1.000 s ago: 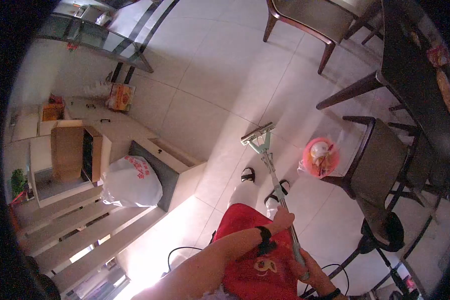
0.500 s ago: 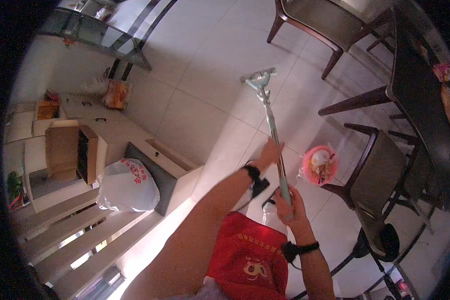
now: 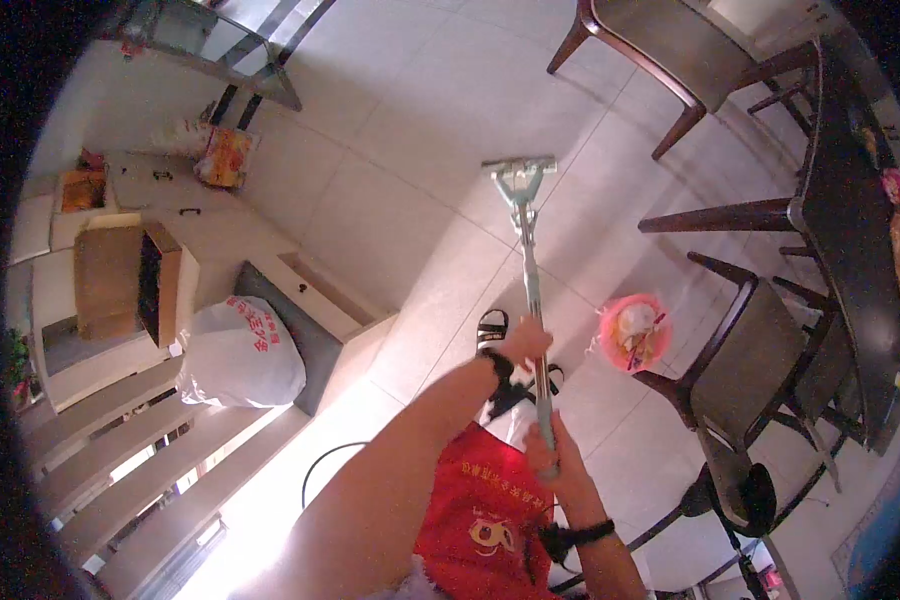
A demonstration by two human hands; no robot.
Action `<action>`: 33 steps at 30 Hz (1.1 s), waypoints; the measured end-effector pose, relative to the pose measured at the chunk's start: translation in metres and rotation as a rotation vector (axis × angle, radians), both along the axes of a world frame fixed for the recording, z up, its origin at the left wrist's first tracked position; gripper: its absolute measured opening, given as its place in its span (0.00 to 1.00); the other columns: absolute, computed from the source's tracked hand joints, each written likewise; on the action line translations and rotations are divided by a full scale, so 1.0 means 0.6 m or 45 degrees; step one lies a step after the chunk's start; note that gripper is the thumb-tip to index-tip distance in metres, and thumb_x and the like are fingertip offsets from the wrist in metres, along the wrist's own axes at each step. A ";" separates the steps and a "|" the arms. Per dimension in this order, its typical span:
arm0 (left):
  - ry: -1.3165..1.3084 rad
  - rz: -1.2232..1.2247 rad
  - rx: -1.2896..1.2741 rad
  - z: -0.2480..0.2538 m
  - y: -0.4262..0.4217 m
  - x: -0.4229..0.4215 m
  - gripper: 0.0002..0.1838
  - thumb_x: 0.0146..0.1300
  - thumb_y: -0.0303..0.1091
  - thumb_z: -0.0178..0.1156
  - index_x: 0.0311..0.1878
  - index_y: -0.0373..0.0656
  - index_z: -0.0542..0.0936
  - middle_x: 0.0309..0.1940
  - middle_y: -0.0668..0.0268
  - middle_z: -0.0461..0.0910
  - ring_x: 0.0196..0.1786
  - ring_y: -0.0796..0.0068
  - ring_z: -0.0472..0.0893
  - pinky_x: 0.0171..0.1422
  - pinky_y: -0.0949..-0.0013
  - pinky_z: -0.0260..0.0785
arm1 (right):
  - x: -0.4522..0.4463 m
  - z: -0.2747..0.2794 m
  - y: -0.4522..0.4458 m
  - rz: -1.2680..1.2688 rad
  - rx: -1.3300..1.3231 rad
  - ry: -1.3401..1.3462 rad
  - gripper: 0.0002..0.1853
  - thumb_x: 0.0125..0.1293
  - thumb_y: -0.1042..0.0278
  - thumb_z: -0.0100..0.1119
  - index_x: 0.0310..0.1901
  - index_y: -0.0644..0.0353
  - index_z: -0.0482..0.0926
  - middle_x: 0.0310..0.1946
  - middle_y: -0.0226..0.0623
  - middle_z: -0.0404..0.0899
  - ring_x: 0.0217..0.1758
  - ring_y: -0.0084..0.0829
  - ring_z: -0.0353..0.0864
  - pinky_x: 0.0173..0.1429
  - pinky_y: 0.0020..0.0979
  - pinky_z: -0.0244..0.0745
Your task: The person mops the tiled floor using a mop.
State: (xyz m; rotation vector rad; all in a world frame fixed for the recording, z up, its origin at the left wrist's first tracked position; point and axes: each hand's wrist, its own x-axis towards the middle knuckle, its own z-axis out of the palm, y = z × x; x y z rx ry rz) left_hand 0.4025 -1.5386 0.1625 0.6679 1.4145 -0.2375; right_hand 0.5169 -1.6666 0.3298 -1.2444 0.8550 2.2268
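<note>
A sponge mop (image 3: 528, 255) with a pale green head and a metal shaft stretches away from me, its wide head resting on the tiled floor. My left hand (image 3: 526, 342) is closed around the middle of the shaft. Lower down, my right hand (image 3: 552, 450) grips the pale green end of the handle near my waist. Both wrists wear black straps. To the right of the handle, a pink waste bin (image 3: 635, 333) with rubbish in it stands on the floor. My red apron (image 3: 485, 500) and a sandalled foot (image 3: 491, 328) show below the hands.
Dark wooden chairs (image 3: 745, 365) and a dark table (image 3: 855, 250) line the right side. On the left, a white plastic bag (image 3: 242, 355) sits on a low cabinet beside a slatted partition (image 3: 135, 470). A glass-topped table (image 3: 205, 45) stands far left.
The mop head has come nearer to me and turned to lie more squarely across. Both hands have drawn back and slightly left, still on the handle. A sandalled foot has come into view.
</note>
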 end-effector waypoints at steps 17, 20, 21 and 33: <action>-0.035 -1.163 1.201 -0.257 0.095 -0.046 0.10 0.46 0.33 0.57 0.17 0.36 0.75 0.17 0.57 0.76 0.20 0.63 0.78 0.25 0.60 0.72 | -0.050 -0.053 0.107 -0.387 0.146 0.304 0.22 0.63 0.44 0.43 0.29 0.57 0.70 0.15 0.25 0.63 0.11 0.15 0.58 0.14 0.16 0.56; -0.037 -0.717 0.699 -0.190 0.206 -0.061 0.09 0.44 0.32 0.59 0.15 0.39 0.75 0.14 0.61 0.75 0.18 0.66 0.78 0.20 0.65 0.70 | -0.064 -0.066 0.158 -0.478 0.165 0.400 0.22 0.63 0.47 0.45 0.33 0.61 0.71 0.19 0.27 0.63 0.14 0.13 0.58 0.16 0.15 0.57; -0.015 -0.765 0.731 -0.182 0.198 -0.059 0.09 0.45 0.33 0.58 0.16 0.39 0.76 0.15 0.60 0.76 0.19 0.65 0.78 0.20 0.65 0.70 | -0.058 -0.070 0.158 -0.503 0.160 0.436 0.22 0.63 0.46 0.45 0.34 0.62 0.71 0.20 0.27 0.63 0.14 0.13 0.58 0.16 0.15 0.57; -0.142 -1.163 0.717 -0.180 0.070 0.011 0.12 0.50 0.37 0.50 0.19 0.40 0.78 0.18 0.59 0.78 0.22 0.65 0.80 0.23 0.66 0.72 | -0.021 -0.012 0.074 -0.245 0.100 0.094 0.22 0.61 0.42 0.45 0.30 0.55 0.69 0.13 0.23 0.61 0.11 0.16 0.56 0.14 0.18 0.54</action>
